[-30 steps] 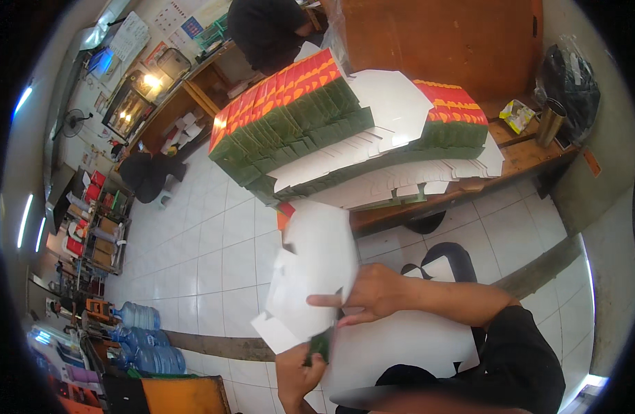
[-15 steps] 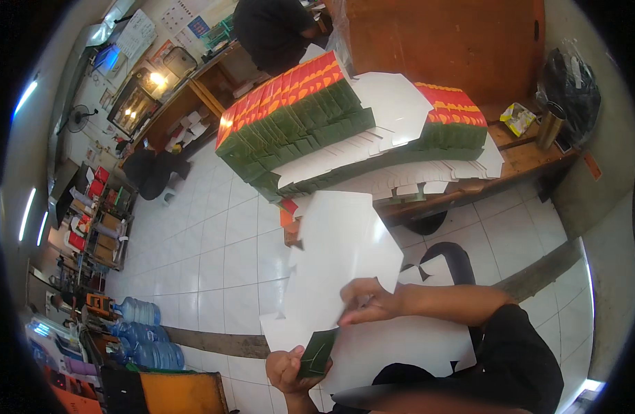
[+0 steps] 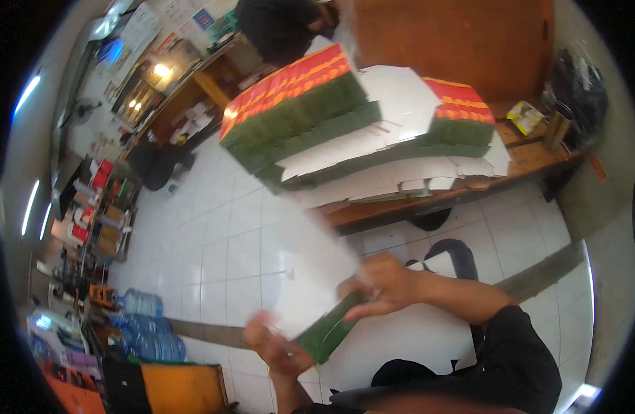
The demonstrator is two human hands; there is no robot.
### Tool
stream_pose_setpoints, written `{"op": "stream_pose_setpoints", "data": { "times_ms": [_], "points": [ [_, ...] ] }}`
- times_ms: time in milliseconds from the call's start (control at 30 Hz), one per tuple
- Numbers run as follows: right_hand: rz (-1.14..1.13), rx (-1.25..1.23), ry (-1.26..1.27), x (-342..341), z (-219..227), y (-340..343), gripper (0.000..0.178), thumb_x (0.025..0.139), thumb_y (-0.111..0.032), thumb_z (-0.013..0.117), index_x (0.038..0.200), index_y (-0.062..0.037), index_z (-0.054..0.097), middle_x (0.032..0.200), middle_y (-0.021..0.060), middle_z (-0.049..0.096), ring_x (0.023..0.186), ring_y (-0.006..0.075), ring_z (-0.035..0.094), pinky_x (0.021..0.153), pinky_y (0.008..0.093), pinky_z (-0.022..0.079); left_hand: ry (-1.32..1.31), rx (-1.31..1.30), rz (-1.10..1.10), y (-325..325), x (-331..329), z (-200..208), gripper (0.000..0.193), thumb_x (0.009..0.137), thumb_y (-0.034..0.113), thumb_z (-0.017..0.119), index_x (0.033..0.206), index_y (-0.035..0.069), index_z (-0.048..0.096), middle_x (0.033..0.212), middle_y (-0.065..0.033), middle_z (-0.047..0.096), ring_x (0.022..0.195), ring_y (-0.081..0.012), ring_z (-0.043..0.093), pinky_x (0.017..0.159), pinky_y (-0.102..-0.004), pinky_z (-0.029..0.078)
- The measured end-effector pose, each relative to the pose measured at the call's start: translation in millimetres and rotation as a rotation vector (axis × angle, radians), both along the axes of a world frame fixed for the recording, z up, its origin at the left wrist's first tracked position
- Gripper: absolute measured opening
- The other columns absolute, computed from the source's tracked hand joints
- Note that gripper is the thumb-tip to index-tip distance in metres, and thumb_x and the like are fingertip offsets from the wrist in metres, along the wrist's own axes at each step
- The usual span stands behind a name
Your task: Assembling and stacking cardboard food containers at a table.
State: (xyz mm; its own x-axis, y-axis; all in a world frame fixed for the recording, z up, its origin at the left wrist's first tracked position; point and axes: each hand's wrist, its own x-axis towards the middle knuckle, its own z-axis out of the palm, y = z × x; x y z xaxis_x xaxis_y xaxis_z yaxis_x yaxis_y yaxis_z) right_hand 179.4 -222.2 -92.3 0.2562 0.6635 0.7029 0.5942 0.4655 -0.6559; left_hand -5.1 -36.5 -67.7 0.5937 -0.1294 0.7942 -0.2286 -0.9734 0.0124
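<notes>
Green along its near edge, the card (image 3: 314,265) was pinched there by the left hand (image 3: 279,347) at one end and the right hand (image 3: 386,286) at the other, this side of the stacks (image 3: 300,103) on the bench (image 3: 531,163).

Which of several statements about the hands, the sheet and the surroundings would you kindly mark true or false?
1. The left hand holds the white-and-green sheet. True.
2. The right hand is clear of the sheet. False: it grips the sheet's green section.
3. The big stack sits on the floor. False: it rests on a wooden bench.
4. Blue water jugs stand on the person's left. True.
</notes>
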Motion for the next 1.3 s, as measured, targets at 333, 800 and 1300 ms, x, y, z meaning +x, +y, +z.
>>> {"op": "stream_pose_setpoints", "data": {
  "times_ms": [333,800,1300],
  "points": [
    [0.017,0.115,0.501,-4,-29,13,0.049,0.092,-0.041,0.061,0.112,0.001,0.047,0.076,-0.0001,0.053,0.059,0.0076,0.048,0.053,0.024,0.038,-0.57,-1.142,-0.071,6,14,-31,0.135,0.063,0.085,0.061,0.152,0.017,-0.016,0.16,-0.0122,-0.007,0.146,-0.0388,0.01,0.118,-0.0545,0.009],
    [-0.299,-0.133,0.37,11,-23,26,0.067,0.098,-0.043,0.046,0.148,-0.0035,0.024,0.146,0.0216,0.034,0.137,0.0336,0.033,0.112,0.0423,0.025,0.452,-0.25,0.231,36,-29,-1,0.026,0.08,0.034,0.075,0.089,0.01,0.07,0.096,-0.0025,0.067,0.08,-0.0228,0.065,0.076,-0.0386,0.053],
    [0.036,-0.147,-0.494,-30,13,14,0.043,0.061,-0.058,0.082,0.079,-0.0218,0.069,0.079,-0.0037,0.053,0.086,0.0147,0.058,0.106,0.05,0.034,1.2,-0.266,-0.064,28,-13,0,0.025,0.078,0.033,0.074,0.095,0.014,0.072,0.069,-0.0053,0.067,0.066,-0.0293,0.065,0.061,-0.038,0.05]
  ]
}}
